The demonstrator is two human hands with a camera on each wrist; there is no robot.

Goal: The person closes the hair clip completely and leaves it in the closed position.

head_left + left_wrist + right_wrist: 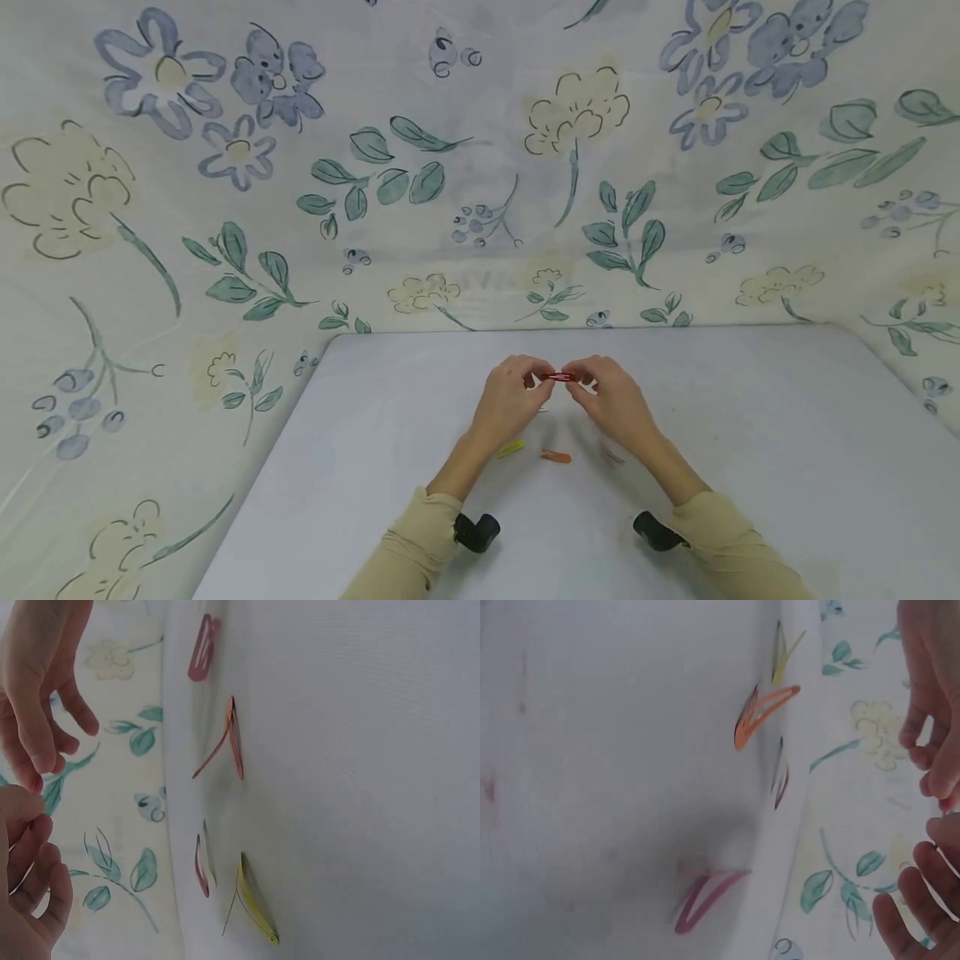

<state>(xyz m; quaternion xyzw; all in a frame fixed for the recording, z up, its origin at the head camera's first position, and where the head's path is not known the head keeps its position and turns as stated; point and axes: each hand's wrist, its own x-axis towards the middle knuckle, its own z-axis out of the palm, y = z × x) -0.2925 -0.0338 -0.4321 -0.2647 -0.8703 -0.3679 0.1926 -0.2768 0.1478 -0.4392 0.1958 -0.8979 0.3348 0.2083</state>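
Note:
Both hands meet over the far half of the white table, raised above it. Between their fingertips is a red snap hair clip. My left hand pinches one end of it between thumb and fingers. The other end is pinched by my right hand. In the wrist views fingers cover nearly all of this clip. Below the hands lie a yellow hair clip, an orange hair clip and a pink hair clip. A dark reddish clip lies nearby, mostly hidden behind the left hand in the head view.
The white table ends at a back edge against a flower-patterned cloth, which also hangs at both sides. A black wrist device sits at the left sleeve, and another black device at the right sleeve.

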